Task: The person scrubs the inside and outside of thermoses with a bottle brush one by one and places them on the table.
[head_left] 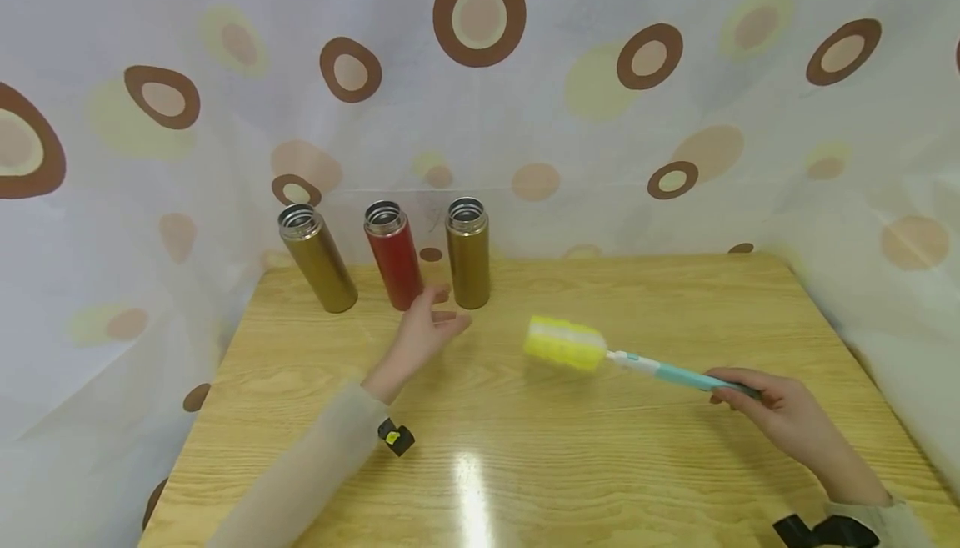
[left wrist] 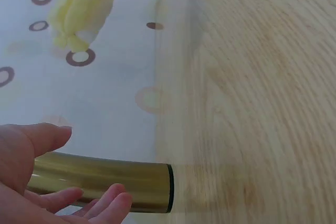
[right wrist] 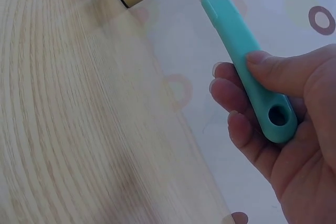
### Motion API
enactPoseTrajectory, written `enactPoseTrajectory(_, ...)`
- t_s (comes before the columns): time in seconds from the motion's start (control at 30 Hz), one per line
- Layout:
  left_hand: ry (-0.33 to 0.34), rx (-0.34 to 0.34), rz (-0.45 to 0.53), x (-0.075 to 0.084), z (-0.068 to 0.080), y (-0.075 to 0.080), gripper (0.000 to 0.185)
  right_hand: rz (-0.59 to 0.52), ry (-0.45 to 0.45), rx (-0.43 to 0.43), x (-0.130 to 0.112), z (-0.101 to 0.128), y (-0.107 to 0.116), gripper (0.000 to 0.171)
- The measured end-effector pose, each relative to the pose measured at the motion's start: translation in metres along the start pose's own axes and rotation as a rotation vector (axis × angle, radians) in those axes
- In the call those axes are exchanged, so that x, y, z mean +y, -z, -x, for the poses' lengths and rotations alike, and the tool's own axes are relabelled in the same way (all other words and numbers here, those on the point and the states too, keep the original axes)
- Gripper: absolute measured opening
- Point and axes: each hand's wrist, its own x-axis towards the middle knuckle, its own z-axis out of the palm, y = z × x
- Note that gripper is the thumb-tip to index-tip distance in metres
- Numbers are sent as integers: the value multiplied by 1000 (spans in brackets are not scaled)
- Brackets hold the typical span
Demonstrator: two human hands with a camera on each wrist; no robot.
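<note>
My right hand (head_left: 787, 414) grips the turquoise handle (right wrist: 236, 40) of a bottle brush, thumb on top and fingers beneath. The brush's yellow sponge head (head_left: 566, 343) points left, held above the table. My left hand (head_left: 423, 331) reaches out with thumb and fingers apart, holding nothing. It is close to the base of the red thermos bottle (head_left: 395, 264) and that of the gold bottle (head_left: 469, 264) on the right. Another gold bottle (head_left: 321, 268) stands at the left of the row. All three are lidless, with steel threaded necks. The left wrist view shows a gold bottle (left wrist: 115, 182) just beyond the fingers.
The wooden table (head_left: 637, 465) has a bright light reflection near its front. A white curtain (head_left: 555, 148) with brown rings and pale spots hangs behind the bottles and along both sides of the table.
</note>
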Motion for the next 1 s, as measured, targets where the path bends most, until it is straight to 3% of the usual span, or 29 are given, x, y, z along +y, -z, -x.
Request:
enactPoseTrajectory(0.2,-96,-3,-144,-10,18,3,48,44,-81,43,0,6,6,31)
enactPoseTrajectory(0.37,-121,1,-263,-16,29,5,45,58,-137,84,3,11,9,27)
enactPoseTrajectory(0.63,-139,-1,-321,-23,41,10,43,110,-357,133,15,23,19,27)
enactPoseTrajectory(1.0,-132,27,-351,-35,46,16,44,153,-459,229,35,44,35,28)
